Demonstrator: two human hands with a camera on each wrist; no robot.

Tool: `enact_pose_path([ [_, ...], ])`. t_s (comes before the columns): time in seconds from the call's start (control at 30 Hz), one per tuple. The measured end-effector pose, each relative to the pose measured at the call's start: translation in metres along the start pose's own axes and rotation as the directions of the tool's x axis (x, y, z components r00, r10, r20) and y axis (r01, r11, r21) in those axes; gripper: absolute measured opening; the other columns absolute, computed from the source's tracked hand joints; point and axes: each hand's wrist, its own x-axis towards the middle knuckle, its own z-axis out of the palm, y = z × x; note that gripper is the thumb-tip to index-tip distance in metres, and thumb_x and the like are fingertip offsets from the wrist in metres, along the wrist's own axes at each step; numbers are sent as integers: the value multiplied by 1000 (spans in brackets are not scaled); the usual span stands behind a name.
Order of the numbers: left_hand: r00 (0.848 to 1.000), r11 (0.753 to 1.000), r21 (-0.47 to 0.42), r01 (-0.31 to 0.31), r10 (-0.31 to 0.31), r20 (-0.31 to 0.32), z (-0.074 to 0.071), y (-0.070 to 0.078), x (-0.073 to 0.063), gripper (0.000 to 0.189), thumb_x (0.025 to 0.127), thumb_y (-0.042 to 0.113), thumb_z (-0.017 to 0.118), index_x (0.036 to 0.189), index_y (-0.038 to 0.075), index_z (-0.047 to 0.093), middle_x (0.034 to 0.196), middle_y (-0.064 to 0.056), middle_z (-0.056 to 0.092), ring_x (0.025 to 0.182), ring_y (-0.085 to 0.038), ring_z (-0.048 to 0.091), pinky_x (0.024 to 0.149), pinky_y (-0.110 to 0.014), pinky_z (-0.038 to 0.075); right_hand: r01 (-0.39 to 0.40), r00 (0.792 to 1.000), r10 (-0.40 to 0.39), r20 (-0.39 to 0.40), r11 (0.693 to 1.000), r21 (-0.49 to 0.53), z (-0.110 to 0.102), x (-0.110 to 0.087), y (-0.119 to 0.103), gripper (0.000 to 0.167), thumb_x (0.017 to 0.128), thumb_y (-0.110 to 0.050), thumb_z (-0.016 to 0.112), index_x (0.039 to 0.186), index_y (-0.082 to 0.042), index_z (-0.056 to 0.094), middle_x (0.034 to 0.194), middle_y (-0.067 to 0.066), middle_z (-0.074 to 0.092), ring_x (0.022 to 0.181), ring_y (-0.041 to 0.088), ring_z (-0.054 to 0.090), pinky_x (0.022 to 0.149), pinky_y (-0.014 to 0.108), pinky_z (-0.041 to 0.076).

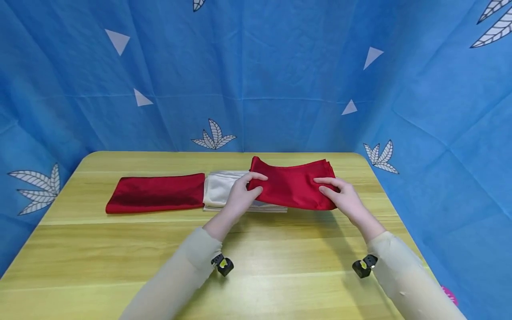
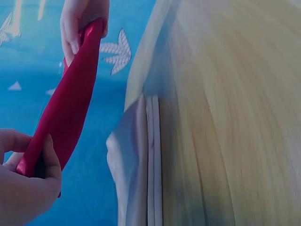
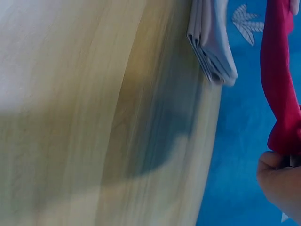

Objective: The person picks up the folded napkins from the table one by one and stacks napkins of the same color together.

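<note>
A folded red satin cloth [image 1: 294, 184] hangs between both hands, raised off the table and sagging slightly in the middle. My left hand [image 1: 242, 193] pinches its left end between thumb and fingers; in the left wrist view the cloth's edge [image 2: 70, 108] runs up from there to the other hand. At the opposite end my right hand [image 1: 345, 198] pinches the cloth the same way. Beneath and behind the left hand lies a folded white cloth [image 1: 222, 189], partly hidden by the red one. Its stacked layers [image 3: 211, 42] show in the right wrist view.
Another folded red cloth [image 1: 160, 193] lies flat on the left of the wooden table [image 1: 280, 266], its right end against the white cloth. A blue curtain [image 1: 240, 66] with leaf and triangle prints hangs behind the table and along its sides.
</note>
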Motion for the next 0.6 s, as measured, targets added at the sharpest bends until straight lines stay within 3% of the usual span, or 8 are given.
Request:
enact_pose_path([
  [0.13, 999, 1000, -17, 24, -25, -39, -19, -4, 0, 26, 90, 2, 59, 111, 15, 68, 125, -4, 53, 73, -18, 43, 55, -24, 37, 23, 999, -22, 40, 999, -34, 12, 9, -8, 36, 95, -24, 60, 130, -14, 61, 134, 14, 46, 110, 31, 49, 82, 33, 47],
  [0.3, 996, 999, -3, 33, -33, -78, -44, -8, -1, 26, 91, 5, 60, 114, 15, 67, 127, -3, 51, 102, -20, 43, 64, -25, 42, 92, 994, -88, 64, 994, -55, 31, 20, -20, 35, 93, -18, 62, 128, -14, 62, 132, 14, 49, 123, 32, 40, 93, 44, 41],
  [0.6, 984, 999, 18, 39, -36, -174, -93, -11, -11, 29, 90, 1, 60, 118, 7, 65, 120, -10, 54, 102, -21, 44, 76, -24, 45, 173, 983, -168, 73, 983, -61, 75, 38, -46, 36, 91, -11, 63, 127, -13, 63, 132, 14, 52, 130, 32, 36, 97, 46, 39],
])
